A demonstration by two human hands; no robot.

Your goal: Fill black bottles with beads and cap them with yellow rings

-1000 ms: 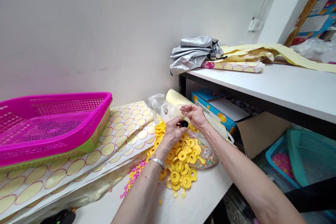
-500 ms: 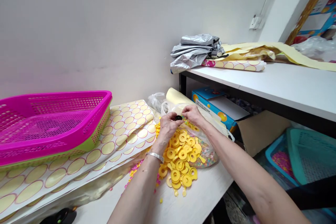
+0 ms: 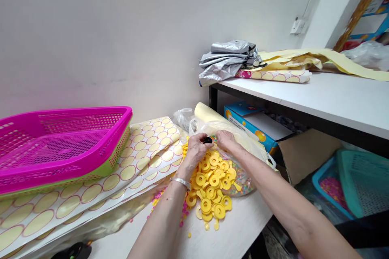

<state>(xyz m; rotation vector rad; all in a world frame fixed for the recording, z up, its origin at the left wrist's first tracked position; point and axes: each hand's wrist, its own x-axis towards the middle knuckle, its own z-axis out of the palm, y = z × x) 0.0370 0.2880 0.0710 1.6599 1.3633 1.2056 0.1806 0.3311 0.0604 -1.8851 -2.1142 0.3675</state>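
Note:
My left hand [image 3: 196,150] pinches a small black round piece [image 3: 208,140] between thumb and fingers, above a heap of yellow plastic rings [image 3: 212,186] on the white table [image 3: 237,230]. My right hand [image 3: 225,139] is just to its right, fingers curled down into a clear plastic bag [image 3: 243,158] holding small multicoloured beads. Whether the right hand holds anything is hidden. A silver bracelet [image 3: 181,181] circles my left wrist.
Stacked pink and green mesh baskets [image 3: 60,145] rest on sheets of round yellow stickers [image 3: 136,158] at left. Pink beads [image 3: 158,200] lie loose. A higher white shelf [image 3: 319,97] carries silver bags [image 3: 226,60] and sticker rolls; blue boxes [image 3: 249,123] and teal baskets [image 3: 355,182] sit beneath.
My right hand came down from an open, raised pose and now reaches into the bead bag. My left hand kept the black piece and shifted slightly up and right.

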